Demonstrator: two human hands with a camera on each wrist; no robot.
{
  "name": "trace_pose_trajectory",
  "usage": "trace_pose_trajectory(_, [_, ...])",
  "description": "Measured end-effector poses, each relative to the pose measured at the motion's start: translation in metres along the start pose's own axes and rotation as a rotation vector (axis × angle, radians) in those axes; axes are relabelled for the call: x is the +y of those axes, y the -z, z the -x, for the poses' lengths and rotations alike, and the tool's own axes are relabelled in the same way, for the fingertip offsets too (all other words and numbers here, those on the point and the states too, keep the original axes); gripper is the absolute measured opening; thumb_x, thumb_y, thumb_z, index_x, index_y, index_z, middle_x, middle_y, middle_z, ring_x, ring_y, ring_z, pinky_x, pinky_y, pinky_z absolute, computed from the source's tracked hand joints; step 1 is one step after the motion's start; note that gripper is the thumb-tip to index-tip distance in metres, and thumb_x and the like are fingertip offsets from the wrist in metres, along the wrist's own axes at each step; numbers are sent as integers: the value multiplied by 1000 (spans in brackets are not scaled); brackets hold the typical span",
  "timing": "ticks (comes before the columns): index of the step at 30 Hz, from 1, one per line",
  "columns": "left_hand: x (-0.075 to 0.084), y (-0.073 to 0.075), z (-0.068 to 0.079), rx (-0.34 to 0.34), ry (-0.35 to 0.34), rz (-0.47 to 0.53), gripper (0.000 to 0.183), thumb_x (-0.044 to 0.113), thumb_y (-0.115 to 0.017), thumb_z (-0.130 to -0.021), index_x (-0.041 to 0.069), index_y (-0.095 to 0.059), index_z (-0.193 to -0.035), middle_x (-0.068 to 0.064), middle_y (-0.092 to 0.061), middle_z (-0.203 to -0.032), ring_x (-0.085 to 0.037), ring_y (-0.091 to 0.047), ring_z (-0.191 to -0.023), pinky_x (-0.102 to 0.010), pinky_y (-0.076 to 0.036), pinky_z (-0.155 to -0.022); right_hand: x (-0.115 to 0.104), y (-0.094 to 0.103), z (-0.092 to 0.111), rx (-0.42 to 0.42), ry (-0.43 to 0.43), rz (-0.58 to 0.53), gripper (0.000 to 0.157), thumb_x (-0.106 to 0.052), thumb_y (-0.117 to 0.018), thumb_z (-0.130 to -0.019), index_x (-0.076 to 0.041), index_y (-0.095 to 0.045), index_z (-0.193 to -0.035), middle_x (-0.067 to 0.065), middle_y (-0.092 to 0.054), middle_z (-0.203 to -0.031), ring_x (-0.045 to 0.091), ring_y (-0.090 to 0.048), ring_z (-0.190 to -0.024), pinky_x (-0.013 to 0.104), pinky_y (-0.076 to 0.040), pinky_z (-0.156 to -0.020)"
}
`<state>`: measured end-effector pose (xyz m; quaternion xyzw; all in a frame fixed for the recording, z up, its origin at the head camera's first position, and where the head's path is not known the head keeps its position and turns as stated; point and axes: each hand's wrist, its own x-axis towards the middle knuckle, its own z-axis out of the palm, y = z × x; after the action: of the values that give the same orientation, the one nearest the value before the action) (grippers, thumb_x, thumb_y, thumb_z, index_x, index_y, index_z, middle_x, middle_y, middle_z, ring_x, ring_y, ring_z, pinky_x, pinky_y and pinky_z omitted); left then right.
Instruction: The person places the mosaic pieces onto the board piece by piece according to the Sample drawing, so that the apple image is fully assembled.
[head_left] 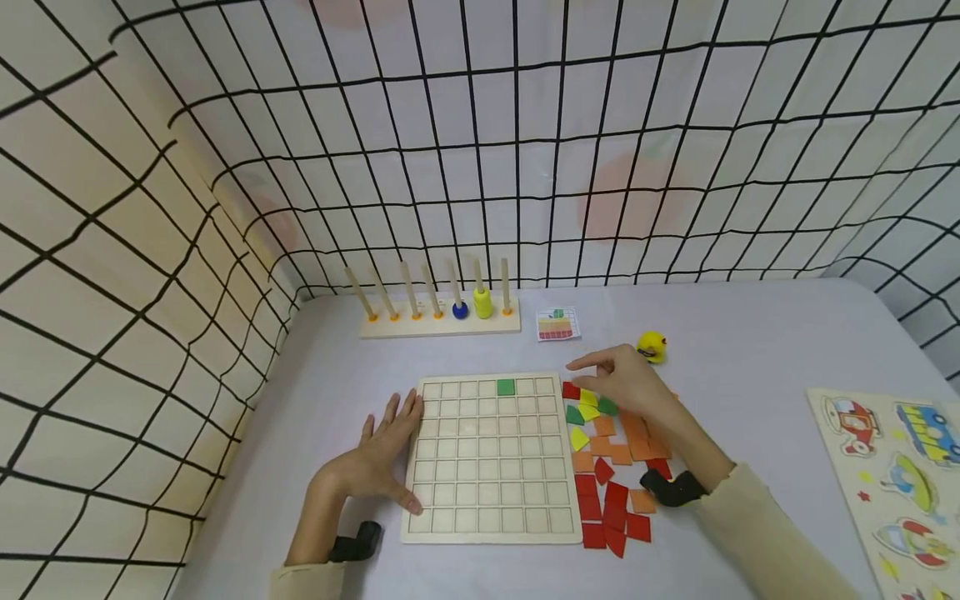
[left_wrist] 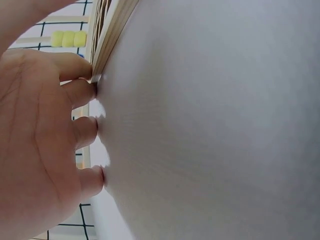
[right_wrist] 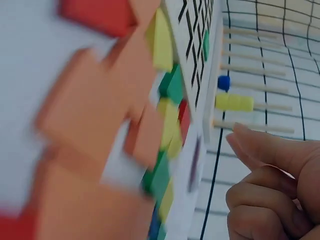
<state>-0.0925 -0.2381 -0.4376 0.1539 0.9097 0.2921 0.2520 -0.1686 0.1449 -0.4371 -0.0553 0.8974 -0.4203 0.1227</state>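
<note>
My left hand [head_left: 375, 462] lies with spread fingers at the left edge of a wooden grid board [head_left: 487, 460], thumb at its lower left corner. In the left wrist view, fingertips [left_wrist: 91, 181] touch the white tabletop beside the board's side. One green square tile [head_left: 506, 387] sits in the board's top row. Past the upper right corner, my right hand [head_left: 628, 385] hovers over loose tiles, index finger and thumb extended and slightly apart, other fingers curled. Nothing shows between them. Nearest below is a red tile [head_left: 571, 390], with yellow tiles [head_left: 588, 397] and orange tiles [head_left: 637, 437] around.
Behind the board stands a peg rack [head_left: 442, 327] with blue and yellow beads. A small picture card [head_left: 557, 324] and a yellow toy [head_left: 652, 346] lie nearby. At far right is a picture puzzle board [head_left: 847, 450]. Black wire mesh [head_left: 517, 150] encloses the back and sides.
</note>
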Motion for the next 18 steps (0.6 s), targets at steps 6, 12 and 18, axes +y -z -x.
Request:
trace_pose_trajectory(6, [0,1,1,1,-12,2,151,30,-101,-57,4,0,-166,-17,13,-173,-43,21,-159,-73,15,-122,23,15,19,0,-33,64,30,-21,-78,-91,-6,-78,-116,-1,-35,-60,18,-40,-59,23,-27,-51])
trace_pose_trajectory(12, [3,2,1,8,-34,-8,150,31,-101,-56,3,-2,-166,-19,10,-173,-46,18,-158,-76,11,-121,38,20,28,-17,-71,62,35,-22,-82,-88,-4,-77,-118,-2,-33,-62,17,-39,-61,26,-28,-55])
trace_pose_trajectory(18, [6,3,4,4,-29,13,150,28,-101,-55,6,-3,-166,-21,12,-172,-47,20,-157,-76,13,-119,35,12,29,-66,-70,21,34,-24,-84,-86,-10,-79,-117,-1,-35,-62,19,-41,-65,25,-26,-52])
